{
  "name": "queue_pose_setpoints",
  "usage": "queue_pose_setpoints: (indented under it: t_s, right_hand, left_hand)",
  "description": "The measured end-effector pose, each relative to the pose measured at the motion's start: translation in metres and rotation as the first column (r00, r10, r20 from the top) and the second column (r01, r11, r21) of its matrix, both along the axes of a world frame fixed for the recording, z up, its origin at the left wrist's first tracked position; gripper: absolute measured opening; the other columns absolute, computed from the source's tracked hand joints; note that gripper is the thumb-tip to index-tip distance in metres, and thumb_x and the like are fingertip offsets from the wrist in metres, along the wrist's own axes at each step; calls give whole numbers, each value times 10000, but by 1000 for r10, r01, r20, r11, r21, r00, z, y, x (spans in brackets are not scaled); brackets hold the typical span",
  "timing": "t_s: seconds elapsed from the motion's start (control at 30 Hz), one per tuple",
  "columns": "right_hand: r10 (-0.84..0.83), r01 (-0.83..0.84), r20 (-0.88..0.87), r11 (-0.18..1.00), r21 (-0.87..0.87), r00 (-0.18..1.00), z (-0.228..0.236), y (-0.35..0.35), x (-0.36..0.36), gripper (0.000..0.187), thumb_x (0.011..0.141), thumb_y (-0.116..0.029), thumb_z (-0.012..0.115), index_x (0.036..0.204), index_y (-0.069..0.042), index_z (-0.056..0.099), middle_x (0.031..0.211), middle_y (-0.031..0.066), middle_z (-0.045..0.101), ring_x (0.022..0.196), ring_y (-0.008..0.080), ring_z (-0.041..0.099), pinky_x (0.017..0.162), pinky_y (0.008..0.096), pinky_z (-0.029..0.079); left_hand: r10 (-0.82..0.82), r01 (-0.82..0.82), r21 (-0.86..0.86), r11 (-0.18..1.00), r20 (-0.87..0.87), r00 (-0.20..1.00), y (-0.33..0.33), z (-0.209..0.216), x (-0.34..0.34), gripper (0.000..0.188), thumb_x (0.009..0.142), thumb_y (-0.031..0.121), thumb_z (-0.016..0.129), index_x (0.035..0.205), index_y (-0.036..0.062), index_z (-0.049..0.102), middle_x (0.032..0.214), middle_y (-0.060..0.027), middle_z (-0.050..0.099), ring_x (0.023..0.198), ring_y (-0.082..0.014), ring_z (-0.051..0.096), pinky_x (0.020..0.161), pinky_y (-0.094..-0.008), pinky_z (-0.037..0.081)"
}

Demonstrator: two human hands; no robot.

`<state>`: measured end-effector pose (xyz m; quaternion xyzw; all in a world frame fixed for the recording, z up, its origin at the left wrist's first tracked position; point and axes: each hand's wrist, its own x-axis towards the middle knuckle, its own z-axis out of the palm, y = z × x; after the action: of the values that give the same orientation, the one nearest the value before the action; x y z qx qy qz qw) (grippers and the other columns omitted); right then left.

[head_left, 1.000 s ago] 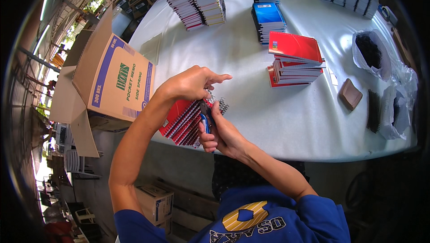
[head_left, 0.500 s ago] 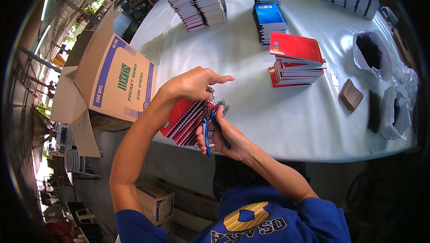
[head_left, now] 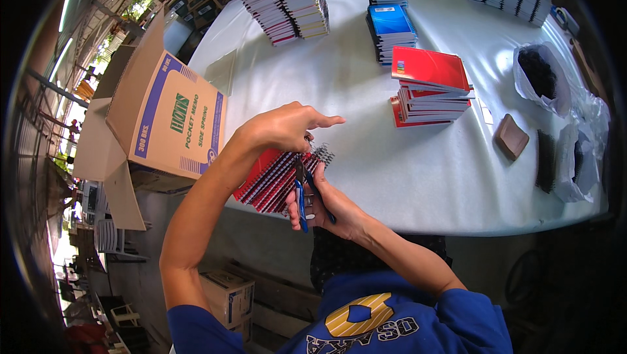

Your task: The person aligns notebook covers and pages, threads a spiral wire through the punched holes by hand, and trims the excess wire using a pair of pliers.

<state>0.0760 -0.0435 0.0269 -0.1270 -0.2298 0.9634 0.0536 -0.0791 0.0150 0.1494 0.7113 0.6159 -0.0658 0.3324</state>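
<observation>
Red-covered spiral notebooks point(head_left: 266, 183) lie fanned in an overlapping row at the table's near edge, with loose wire ends point(head_left: 321, 153) sticking out at their right. My left hand point(head_left: 287, 125) is bent over the far end of the row. One digit of it points right, while the other fingers are curled in at a notebook's spiral edge; their tips are partly hidden. In my right hand point(head_left: 323, 207) is a pair of pliers point(head_left: 302, 194) with blue handles, held palm up. The handles are spread, and the jaws point away from me, just below my left fingers.
An open cardboard box point(head_left: 176, 115) stands left. Red notebooks point(head_left: 431, 86), blue notebooks point(head_left: 392, 24) and taller stacks point(head_left: 287, 1) sit farther back on the white-covered table point(head_left: 405, 184). At right are a brown block-like piece point(head_left: 511, 137) and a plastic bag of black coils point(head_left: 539, 76).
My right hand and the pliers have drawn back slightly toward me. My left hand has shifted only a little, staying over the row's far end.
</observation>
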Motion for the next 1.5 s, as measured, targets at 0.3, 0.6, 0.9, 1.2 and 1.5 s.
queue_pose_setpoints:
  t_s: [0.3, 0.6, 0.9, 1.2, 1.5]
  right_hand:
    - [63, -77, -121, 990, -115, 991, -15, 12, -3, 764, 929, -724, 183, 916, -62, 562, 670, 35, 512, 583, 166, 475, 581, 308, 422]
    - [-21, 20, 42, 999, 35, 999, -11, 2, 2, 794, 902, -755, 194, 948, -60, 575, 747, 55, 604, 682, 182, 614, 697, 346, 532]
    - [62, -85, -119, 977, -194, 991, -20, 13, 2, 740, 914, -741, 221, 892, -68, 530, 619, 13, 435, 556, 134, 401, 558, 286, 375]
    - [15, -15, 2, 1000, 16, 1000, -24, 2, 13, 793, 910, -735, 206, 987, -37, 575, 806, 74, 607, 744, 196, 604, 723, 358, 523]
    - [32, -32, 53, 999, 2, 998, -18, 7, 12, 788, 905, -744, 218, 954, -41, 572, 790, 63, 592, 715, 185, 582, 699, 341, 509]
  left_hand:
    - [-46, 47, 18, 999, -62, 997, 4, -3, -1, 821, 704, -58, 657, 1442, 232, 444, 1241, -255, 602, 1101, -344, 637, 929, -385, 548]
    - [-70, 69, -22, 997, -102, 992, 7, -9, -3, 827, 694, -27, 664, 1450, 223, 438, 1152, -266, 644, 1038, -351, 669, 906, -402, 543]
    - [-164, 160, -60, 985, -70, 984, 15, -23, -8, 793, 735, 17, 664, 1459, 231, 421, 1257, -253, 598, 1116, -360, 631, 933, -402, 530]
    - [-118, 112, -175, 978, -21, 993, 18, -25, -7, 683, 722, 15, 653, 1363, 226, 552, 1283, -167, 614, 1097, -346, 644, 943, -374, 517]
    - [-136, 117, -213, 970, -80, 987, 20, -25, -5, 559, 744, 26, 673, 1275, 196, 634, 1171, -149, 678, 936, -268, 692, 847, -348, 531]
